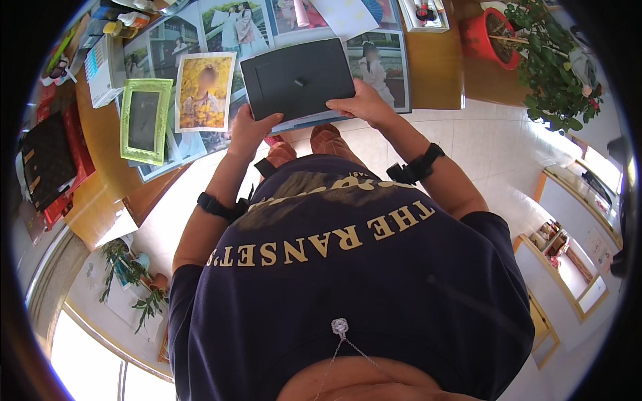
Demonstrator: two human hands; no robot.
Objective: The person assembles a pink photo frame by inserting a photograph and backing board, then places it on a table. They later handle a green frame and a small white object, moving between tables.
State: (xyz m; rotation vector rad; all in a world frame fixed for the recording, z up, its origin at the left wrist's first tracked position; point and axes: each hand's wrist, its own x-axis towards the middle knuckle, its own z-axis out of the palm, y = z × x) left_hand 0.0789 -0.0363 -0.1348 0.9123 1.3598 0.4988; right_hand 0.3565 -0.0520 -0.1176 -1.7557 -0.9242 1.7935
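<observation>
Between my two hands is a flat black rectangular board (294, 63) with a small dark piece near its middle, perhaps the back panel of a picture frame. My left hand (251, 130) grips its near left corner, the thumb lying along the edge. At the near right corner my right hand (364, 105) holds it, thumb on top and the other fingers hidden underneath. Left of the board lies a loose photo print (190, 120) with a yellow background and white border. Farther left is a light green ornate picture frame (162, 123) with a dark inner area.
Large photo prints (378, 80) cover the wooden table (435, 73). A white box (103, 70) and small bottles (134, 20) stand at the far left. A red-potted plant (491, 40) is at the far right. A pink object (301, 13) lies beyond the board.
</observation>
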